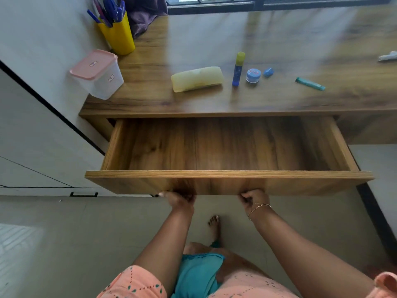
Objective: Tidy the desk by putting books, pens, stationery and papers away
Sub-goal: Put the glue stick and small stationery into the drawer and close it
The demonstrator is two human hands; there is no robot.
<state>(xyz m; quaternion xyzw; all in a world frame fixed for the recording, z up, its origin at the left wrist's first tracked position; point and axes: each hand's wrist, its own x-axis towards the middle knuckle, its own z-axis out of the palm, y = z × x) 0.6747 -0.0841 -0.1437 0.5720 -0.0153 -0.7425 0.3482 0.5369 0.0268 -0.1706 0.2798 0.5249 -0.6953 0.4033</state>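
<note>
The wooden desk drawer [227,177] stands pulled far out, and its inside is bare wood. My left hand [180,201] and my right hand [254,200] both grip the underside of the drawer front, fingers curled under its lower edge. On the desk top [279,39] lie a pale yellow case [197,78], an upright glue stick [238,68], a small blue jar [253,75], a blue sharpener [268,72] and a teal pen-like stick [310,83].
A yellow holder full of blue pens [117,33] and a clear box with a pink lid [97,73] stand at the desk's left end by the wall. A white object [387,56] lies at the far right. A dark cloth [144,16] hangs behind. My foot [214,229] is below the drawer.
</note>
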